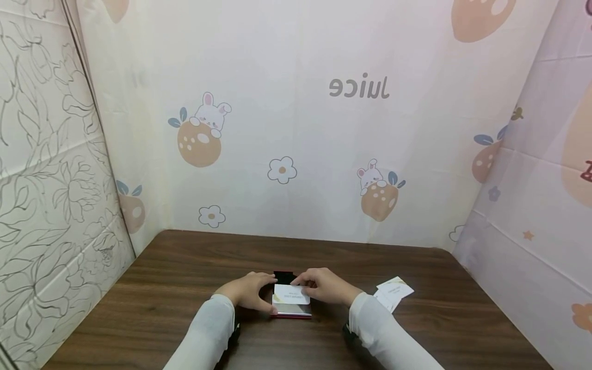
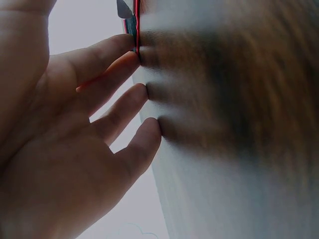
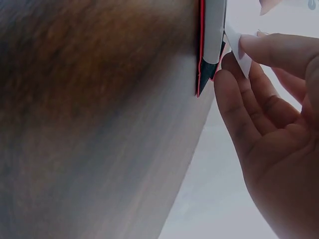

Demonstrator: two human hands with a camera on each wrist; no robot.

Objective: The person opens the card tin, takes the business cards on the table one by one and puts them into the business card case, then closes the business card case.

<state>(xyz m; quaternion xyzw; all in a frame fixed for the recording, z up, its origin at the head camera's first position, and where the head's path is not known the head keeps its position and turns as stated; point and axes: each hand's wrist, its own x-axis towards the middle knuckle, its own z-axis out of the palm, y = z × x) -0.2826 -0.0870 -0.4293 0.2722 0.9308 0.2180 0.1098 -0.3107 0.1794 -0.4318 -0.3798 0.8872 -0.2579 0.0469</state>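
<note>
A flat card case (image 1: pixel 294 310) with red edges, a silver face and a raised black flap (image 1: pixel 283 277) lies on the table in front of me. My right hand (image 1: pixel 329 287) pinches a white business card (image 1: pixel 288 294) by its right side, just over the case. In the right wrist view the card (image 3: pixel 242 56) tilts between thumb and fingers, beside the case's silver side (image 3: pixel 214 30). My left hand (image 1: pixel 248 292) spans the case's left side, thumb at the near corner. In the left wrist view its long fingers (image 2: pixel 132 149) are fairly straight, fingertips down on the tabletop.
Several more white cards (image 1: pixel 393 292) with gold corners lie overlapping to the right of my right hand. The brown wooden table (image 1: pixel 194 257) ends at a patterned cloth wall (image 1: pixel 296 128), with further printed walls at both sides.
</note>
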